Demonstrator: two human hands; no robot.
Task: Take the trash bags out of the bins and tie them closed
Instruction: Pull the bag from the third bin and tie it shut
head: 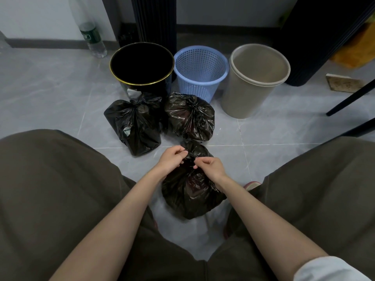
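Fingers [181, 149] of the left hand [170, 159] and right hand [211, 166], curled, pinched the gathered neck of the nearest trash bag [190, 197] on the floor [284, 138].

The near bag [190, 195], pinched between my left hand [172, 157] and right hand [211, 166], is thin black plastic film, glossy and finely creased. The left bag [136, 126] and far bag [190, 118] are the same shiny, crinkled film. The black bin [156, 89] has a glossy wall and a bright gold-coloured rim [142, 84]. The basket [194, 86] is smooth blue plastic lattice; the beige bin [241, 96] is matt. The floor [60, 94] is smooth grey tile with a soft sheen. The bottle [89, 31] is clear plastic. My trousers [50, 189] are matt brown cloth, my sleeve [328, 268] white cloth. The board [343, 83] looks like rough wood.
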